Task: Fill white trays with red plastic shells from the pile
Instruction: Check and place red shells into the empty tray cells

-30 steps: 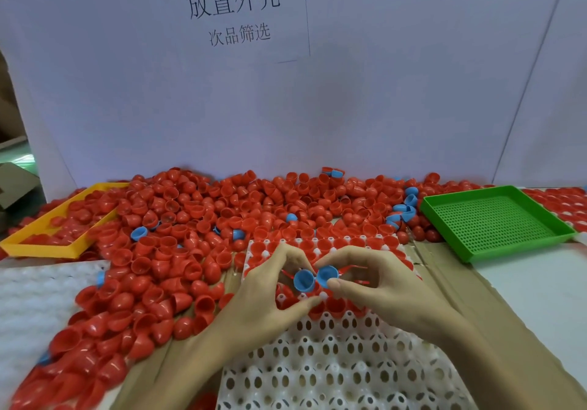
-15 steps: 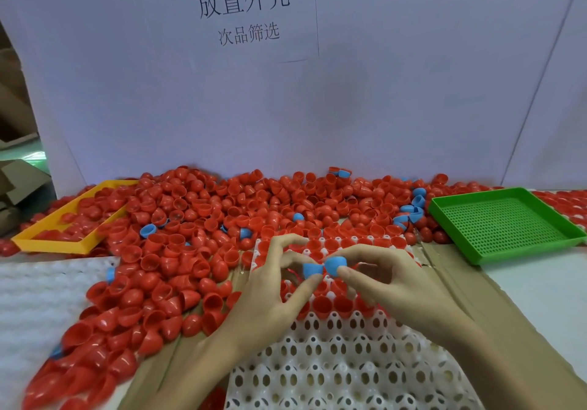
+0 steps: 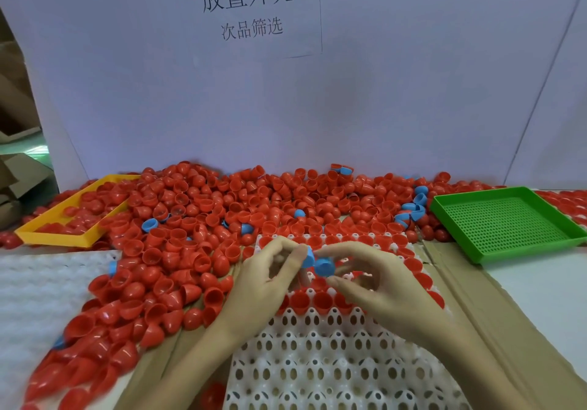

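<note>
A big pile of red plastic shells point(image 3: 197, 234) covers the table's back and left. The white tray point(image 3: 324, 365) with egg-shaped holes lies in front of me; its far rows hold red shells point(image 3: 320, 300), the near rows are bare. Above the filled rows, my left hand point(image 3: 266, 279) pinches a blue shell point(image 3: 307, 257) and my right hand point(image 3: 378, 285) pinches another blue shell point(image 3: 324, 267). The two blue shells touch each other between my fingertips.
A yellow tray point(image 3: 50, 231) with red shells sits at the far left, a green perforated tray point(image 3: 508, 225) at the right. Several blue shells point(image 3: 413, 206) lie among the red ones. White foam sheet point(image 3: 35, 298) lies on the left, cardboard point(image 3: 470, 311) under the white tray.
Both hands stayed above the tray's filled rows with the blue shells. The two shells turned and now press closer together; the view shifted slightly.
</note>
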A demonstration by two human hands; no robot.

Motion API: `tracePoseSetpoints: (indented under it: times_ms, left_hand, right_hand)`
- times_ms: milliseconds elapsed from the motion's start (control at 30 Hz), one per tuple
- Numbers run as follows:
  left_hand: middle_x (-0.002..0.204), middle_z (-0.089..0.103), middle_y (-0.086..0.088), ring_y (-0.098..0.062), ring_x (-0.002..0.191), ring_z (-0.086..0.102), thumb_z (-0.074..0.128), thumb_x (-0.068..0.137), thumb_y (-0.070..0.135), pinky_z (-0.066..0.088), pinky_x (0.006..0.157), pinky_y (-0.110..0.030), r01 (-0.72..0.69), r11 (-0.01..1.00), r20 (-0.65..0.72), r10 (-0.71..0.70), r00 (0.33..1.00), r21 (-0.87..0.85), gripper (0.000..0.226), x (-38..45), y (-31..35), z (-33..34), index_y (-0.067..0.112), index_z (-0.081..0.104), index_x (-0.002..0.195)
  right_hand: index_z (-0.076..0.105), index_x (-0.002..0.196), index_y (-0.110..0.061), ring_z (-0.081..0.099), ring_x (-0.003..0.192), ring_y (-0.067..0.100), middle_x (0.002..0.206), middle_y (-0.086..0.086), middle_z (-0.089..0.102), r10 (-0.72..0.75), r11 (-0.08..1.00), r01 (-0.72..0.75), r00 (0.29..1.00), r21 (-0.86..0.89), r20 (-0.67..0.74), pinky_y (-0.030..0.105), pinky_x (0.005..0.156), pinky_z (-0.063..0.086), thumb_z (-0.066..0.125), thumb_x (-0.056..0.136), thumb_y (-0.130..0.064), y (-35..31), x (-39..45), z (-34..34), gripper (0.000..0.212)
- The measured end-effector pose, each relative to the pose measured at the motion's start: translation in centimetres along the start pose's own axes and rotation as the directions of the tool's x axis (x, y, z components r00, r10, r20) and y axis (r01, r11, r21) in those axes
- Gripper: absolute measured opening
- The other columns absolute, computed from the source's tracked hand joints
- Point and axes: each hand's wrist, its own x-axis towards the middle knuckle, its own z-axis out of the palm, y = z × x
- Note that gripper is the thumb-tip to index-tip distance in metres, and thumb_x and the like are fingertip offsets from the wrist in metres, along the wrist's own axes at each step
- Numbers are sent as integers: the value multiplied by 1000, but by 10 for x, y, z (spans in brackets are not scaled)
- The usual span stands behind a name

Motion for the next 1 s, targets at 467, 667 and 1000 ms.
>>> tracePoseSetpoints:
  times_ms: [467, 667, 1000]
  left_hand:
    - [51, 40, -2, -12, 48, 36, 66, 94, 61, 37, 56, -17, 153, 963, 46, -167, 985, 220, 68, 11, -7, -35, 0, 59, 65]
    - [45, 45, -2, -17, 44, 43, 43, 102, 69, 49, 61, -44, 115, 875, -72, -92, 993, 471, 76, 10, -1, -43, 9, 48, 55]
    - [47, 54, 0, -20, 45, 53, 44, 109, 49, 47, 51, -38, 200, 787, -324, 1, 946, 584, 61, 23, -30, -77, 11, 60, 64]
  right_hand:
    - [55, 116, -40, 69, 98, 10, 110, -18, 67, -163, 972, 162, 987, -168, 7, 25, 74, 58, 81, 90, -24, -14, -8, 60, 40]
    - [71, 98, -37, 66, 89, 11, 102, -17, 63, -122, 956, 142, 988, -255, 95, 16, 71, 50, 78, 93, -28, -16, -8, 67, 12]
    - [78, 95, -44, 56, 91, 13, 97, -15, 57, -116, 953, 159, 978, -257, 174, 15, 77, 44, 72, 85, -55, -27, -10, 87, 17]
